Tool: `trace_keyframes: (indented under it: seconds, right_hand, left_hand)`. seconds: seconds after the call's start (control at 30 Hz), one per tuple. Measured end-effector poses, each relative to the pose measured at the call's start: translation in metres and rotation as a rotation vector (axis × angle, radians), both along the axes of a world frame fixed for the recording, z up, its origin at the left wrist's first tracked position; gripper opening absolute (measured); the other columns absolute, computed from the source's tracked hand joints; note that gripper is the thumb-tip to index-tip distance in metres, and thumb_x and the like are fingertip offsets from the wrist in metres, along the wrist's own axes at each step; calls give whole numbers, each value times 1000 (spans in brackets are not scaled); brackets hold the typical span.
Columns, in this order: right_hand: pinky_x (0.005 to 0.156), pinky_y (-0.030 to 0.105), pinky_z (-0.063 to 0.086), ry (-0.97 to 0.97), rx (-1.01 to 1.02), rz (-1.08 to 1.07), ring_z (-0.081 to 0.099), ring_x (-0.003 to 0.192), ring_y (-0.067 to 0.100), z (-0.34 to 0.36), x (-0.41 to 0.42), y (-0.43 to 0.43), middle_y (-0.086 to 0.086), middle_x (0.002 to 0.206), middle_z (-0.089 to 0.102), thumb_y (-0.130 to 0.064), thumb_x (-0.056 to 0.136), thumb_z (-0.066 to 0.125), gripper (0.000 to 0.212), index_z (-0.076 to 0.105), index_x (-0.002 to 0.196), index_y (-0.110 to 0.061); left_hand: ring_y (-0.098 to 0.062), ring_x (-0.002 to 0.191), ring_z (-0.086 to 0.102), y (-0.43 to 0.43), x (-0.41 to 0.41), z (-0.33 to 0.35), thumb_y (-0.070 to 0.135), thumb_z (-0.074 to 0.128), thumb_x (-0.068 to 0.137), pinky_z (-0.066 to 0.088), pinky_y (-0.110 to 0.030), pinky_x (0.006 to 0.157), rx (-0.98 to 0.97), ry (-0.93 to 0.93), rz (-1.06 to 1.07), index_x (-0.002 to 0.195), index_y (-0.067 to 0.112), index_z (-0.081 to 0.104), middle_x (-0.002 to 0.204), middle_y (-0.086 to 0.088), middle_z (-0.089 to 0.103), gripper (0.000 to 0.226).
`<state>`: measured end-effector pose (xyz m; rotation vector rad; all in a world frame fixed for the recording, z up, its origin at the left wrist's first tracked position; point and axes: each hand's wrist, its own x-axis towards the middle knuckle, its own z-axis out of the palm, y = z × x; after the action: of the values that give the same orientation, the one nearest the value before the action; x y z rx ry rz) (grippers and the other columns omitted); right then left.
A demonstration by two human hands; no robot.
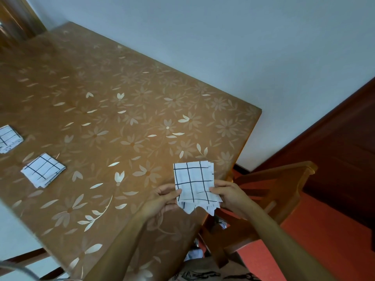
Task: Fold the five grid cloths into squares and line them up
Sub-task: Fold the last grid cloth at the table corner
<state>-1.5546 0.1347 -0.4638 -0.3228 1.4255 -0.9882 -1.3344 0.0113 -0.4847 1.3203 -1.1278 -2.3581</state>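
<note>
A white cloth with a dark grid (194, 183), folded small, is held up over the table's near right corner. My left hand (162, 199) pinches its left edge and my right hand (229, 194) pinches its right edge; its lower corners hang loose and uneven. Two folded grid cloths lie flat on the table at the left: one square (43, 169) nearer me, and another (8, 137) beyond it, cut off by the frame's left edge.
The table (125, 110) wears a brown cloth with pale flower prints and stands against a white wall. A wooden chair (269, 191) sits at the table's right end on a red floor. A dark wooden door (345, 151) is at the right.
</note>
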Motion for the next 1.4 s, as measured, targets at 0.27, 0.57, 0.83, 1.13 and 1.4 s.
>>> trace_keyframes:
  seconds: [0.27,0.57,0.83,1.13,1.4]
  right_hand:
    - [69,37,46,9,-12,-49,58,79,29,2,3,-7,15,86,66,-9,87,44,38,74,65,-13]
    - [95,45,56,350,37,50,68,107,18,-11,7,-10,0,116,71,-8,90,66,42,62,130,-21]
    - [75,34,60,708,97,129,67,94,18,-45,32,-36,3,108,68,-13,95,60,30,55,123,-22]
    - [114,39,35,1415,-125,805,47,138,22,-73,83,-24,11,151,47,-28,86,32,64,51,143,-7]
    - [120,43,10,1431,33,824,13,152,23,-82,44,-13,5,164,17,-55,99,26,71,23,156,-13]
  left_hand:
    - [-31,94,71,-11,0,13,-3,44,97,62,-34,73,-13,62,-24,99,-4,70,109,-26,71,26]
    - [-32,93,71,-9,-2,5,-5,76,79,62,-35,68,-272,-53,19,106,5,72,94,-17,72,28]
    - [-24,124,52,15,-6,-55,20,64,85,51,-39,96,-1480,-578,-448,138,23,47,142,-7,49,56]
    - [-23,145,31,33,-3,-90,46,39,92,25,-53,110,-1544,-654,-888,147,11,38,152,-10,44,65]
    - [-16,153,9,34,8,-80,50,33,99,16,-49,122,-1401,-698,-738,158,17,17,166,0,13,69]
